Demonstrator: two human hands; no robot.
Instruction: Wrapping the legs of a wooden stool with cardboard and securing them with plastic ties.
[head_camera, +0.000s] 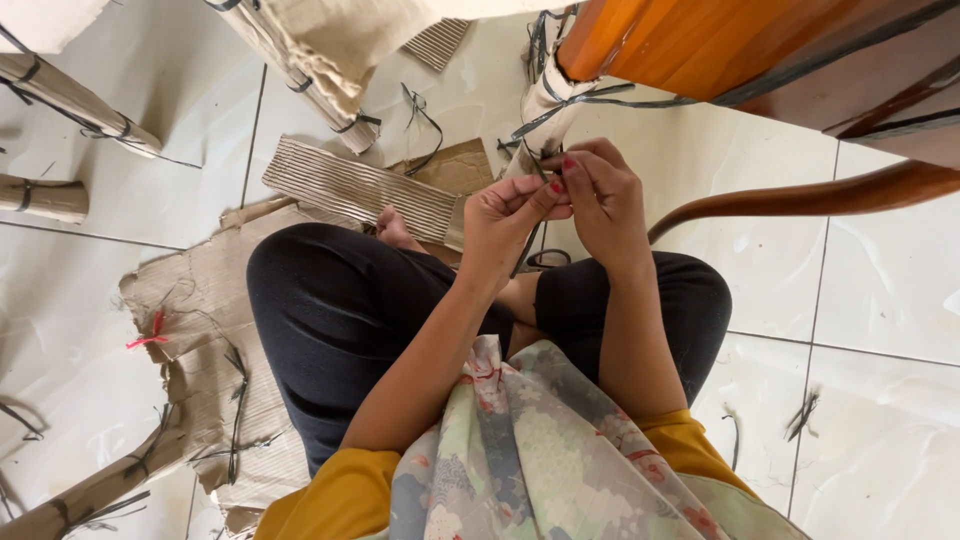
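Note:
I sit cross-legged on a tiled floor. My left hand and my right hand meet in front of me, fingertips pinched together on a thin dark plastic strap. The strap runs up to a cardboard-wrapped furniture leg bound with more dark straps. Above it is the polished orange-brown wooden furniture piece. A loop of strap lies on the floor just below my hands.
Corrugated cardboard pieces and torn brown cardboard lie under and left of my legs. Wrapped legs stand at left, another at lower left. A curved wooden rail crosses at right. Strap offcuts litter the tiles.

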